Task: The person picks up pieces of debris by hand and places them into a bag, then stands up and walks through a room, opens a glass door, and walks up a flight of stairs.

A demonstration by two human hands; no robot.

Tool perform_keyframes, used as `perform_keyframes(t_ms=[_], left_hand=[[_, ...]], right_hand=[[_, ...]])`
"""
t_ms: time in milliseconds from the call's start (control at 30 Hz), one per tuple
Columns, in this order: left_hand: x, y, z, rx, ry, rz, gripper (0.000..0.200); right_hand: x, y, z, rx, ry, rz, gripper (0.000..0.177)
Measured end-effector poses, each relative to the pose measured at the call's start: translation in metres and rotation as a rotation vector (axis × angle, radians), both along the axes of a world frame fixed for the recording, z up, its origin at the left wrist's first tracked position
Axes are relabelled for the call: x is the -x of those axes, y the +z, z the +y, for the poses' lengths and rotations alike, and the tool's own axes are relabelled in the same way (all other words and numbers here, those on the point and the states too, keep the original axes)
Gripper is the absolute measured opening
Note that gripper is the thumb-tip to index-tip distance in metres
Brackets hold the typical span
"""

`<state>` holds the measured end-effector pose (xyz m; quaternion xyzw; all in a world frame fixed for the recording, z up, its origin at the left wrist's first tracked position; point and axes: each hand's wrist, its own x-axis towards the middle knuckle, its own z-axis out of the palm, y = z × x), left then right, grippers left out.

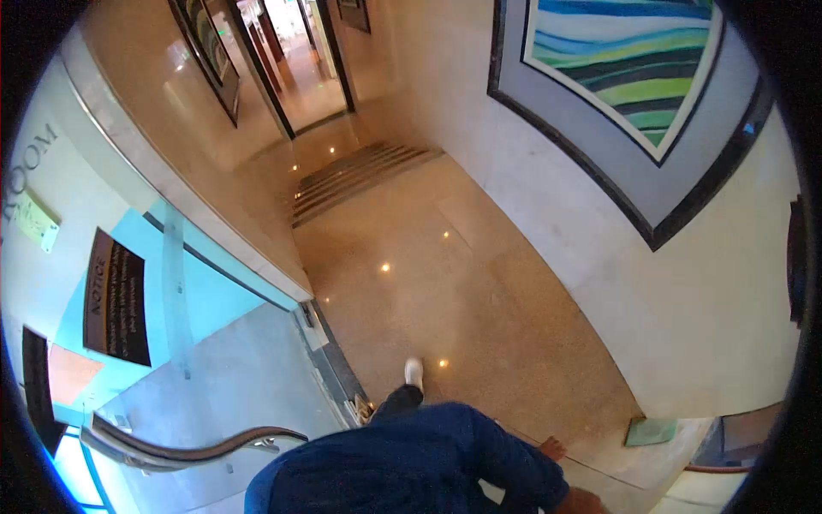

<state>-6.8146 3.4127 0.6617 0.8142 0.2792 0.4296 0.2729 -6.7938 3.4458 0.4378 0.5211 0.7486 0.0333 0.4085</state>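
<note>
My dark blue shirt point(368, 467) fills the bottom middle of the view. Past its right sleeve, my right hand point(552, 448) shows in part, low beside my body, with its fingers a little apart and nothing seen in them. Bare skin of an arm point(584, 501) appears at the bottom edge below that sleeve. My left hand is out of sight. One white shoe point(413, 373) under a dark trouser leg is set forward on the shiny tan floor point(479, 308).
On the left stands a glass door point(214, 377) with a curved handle point(197, 445) and a dark notice sign point(118, 295). Steps point(360, 180) cross the hallway ahead, before a doorway point(295, 68). A framed painting point(625, 68) hangs on the right wall; a green glass piece point(651, 431) lies below.
</note>
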Motion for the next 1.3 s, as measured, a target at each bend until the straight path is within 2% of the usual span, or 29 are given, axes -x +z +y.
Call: perform_keyframes(t_ms=[33, 100, 133, 167, 267, 333, 400, 500, 567, 633, 733, 800, 900, 1000, 1067, 1100, 1133, 1167, 1200, 1233, 1300], left_hand=[[0.023, -0.021, -0.001, 0.068, -0.023, -0.054, 0.029], [0.119, -0.07, -0.03, 0.101, 0.154, -0.371, 0.032], [0.182, -0.097, -0.041, 0.456, 0.126, -0.273, 0.037], [0.239, -0.134, -0.063, 0.654, 0.233, -0.191, 0.038], [0.369, -0.27, -0.185, 1.084, 0.978, 0.076, 0.041], [0.378, -0.342, -0.3, 1.411, 1.302, 0.11, 0.042], [0.34, -0.373, -0.408, 1.739, 1.471, 0.048, 0.044], [0.233, -0.36, -0.487, 2.099, 1.564, -0.205, 0.047], [0.156, -0.33, -0.484, 2.282, 1.58, -0.406, 0.049], [0.092, -0.296, -0.439, 2.403, 1.573, -0.608, 0.051], [0.039, -0.251, -0.32, 2.517, 1.495, -0.836, 0.055], [0.032, -0.228, -0.242, 2.572, 1.409, -0.946, 0.057], [0.059, -0.196, -0.17, 2.63, 1.27, -1.039, 0.06], [0.095, -0.175, -0.154, 2.703, 1.156, -1.065, 0.063], [0.121, -0.169, -0.17, 2.761, 1.075, -1.058, 0.065], [0.091, -0.191, -0.172, 2.838, 1.292, -0.923, 0.075], [0.114, -0.174, -0.189, 2.863, 1.369, -0.905, 0.068], [0.135, -0.164, -0.21, 2.848, 1.328, -1.035, 0.077], [0.147, -0.156, -0.227, 2.87, 1.379, -0.973, 0.074], [0.131, -0.174, -0.243, 2.912, 1.417, -1.033, 0.073], [0.15, -0.16, -0.272, 2.93, 1.44, -0.997, 0.069]], right_hand=[[-0.007, -0.004, -0.01, 0.015, 0.013, -0.026, 0.068], [-0.011, -0.021, -0.021, 0.026, 0.042, -0.057, 0.065], [-0.006, -0.032, -0.017, 0.019, 0.067, -0.061, 0.063], [-0.016, -0.036, -0.013, 0.018, 0.099, -0.084, 0.062], [-0.016, -0.051, -0.017, 0.07, 0.08, -0.106, 0.061], [-0.011, -0.056, -0.008, 0.109, 0.058, -0.121, 0.061], [0.02, -0.061, 0.014, 0.149, 0.089, -0.108, 0.06], [0.065, -0.068, 0.063, 0.224, 0.132, -0.034, 0.06], [0.101, -0.073, 0.107, 0.287, 0.172, 0.025, 0.059], [0.148, -0.077, 0.162, 0.35, 0.221, 0.074, 0.058], [0.241, -0.081, 0.249, 0.429, 0.316, 0.102, 0.058], [0.308, -0.079, 0.305, 0.456, 0.377, 0.098, 0.057], [0.417, -0.076, 0.382, 0.461, 0.491, 0.072, 0.057], [0.52, -0.081, 0.451, 0.439, 0.638, 0.031, 0.056], [0.581, -0.099, 0.496, 0.41, 0.757, 0.008, 0.056], [0.61, -0.114, 0.52, 0.397, 0.835, -0.005, 0.056], [0.633, -0.132, 0.544, 0.397, 0.906, -0.017, 0.056], [0.664, -0.068, 0.452, 0.389, 0.758, 0.002, 0.061], [0.68, -0.077, 0.433, 0.438, 0.732, -0.008, 0.06], [0.693, -0.08, 0.421, 0.48, 0.705, -0.021, 0.059], [0.694, -0.139, 0.441, 0.632, 0.91, 0.184, 0.059]])
